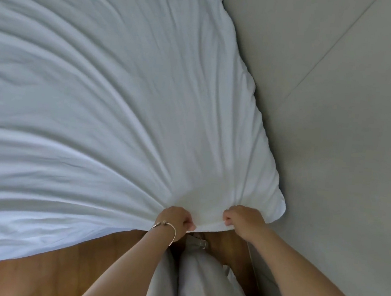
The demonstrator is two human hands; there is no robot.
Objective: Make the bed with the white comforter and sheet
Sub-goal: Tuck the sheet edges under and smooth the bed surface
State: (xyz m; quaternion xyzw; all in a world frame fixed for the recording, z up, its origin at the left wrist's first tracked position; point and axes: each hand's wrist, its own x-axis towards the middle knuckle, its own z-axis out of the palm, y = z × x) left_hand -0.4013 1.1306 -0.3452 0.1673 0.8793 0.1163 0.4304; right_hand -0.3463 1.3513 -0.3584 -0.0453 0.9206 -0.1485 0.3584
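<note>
We are gripping the comforter [103, 94] along its near edge: our left hand [174, 220] and right hand [244, 221] are both curling fingers tight around the fabric near its right corner. Beyond them it is spreading, wrinkled, leftward, beside the wall [340, 90].

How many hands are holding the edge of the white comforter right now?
2. The left hand, with a bracelet on its wrist, grips the near edge of the comforter. The right hand grips the same edge, closer to the corner by the wall.
</note>
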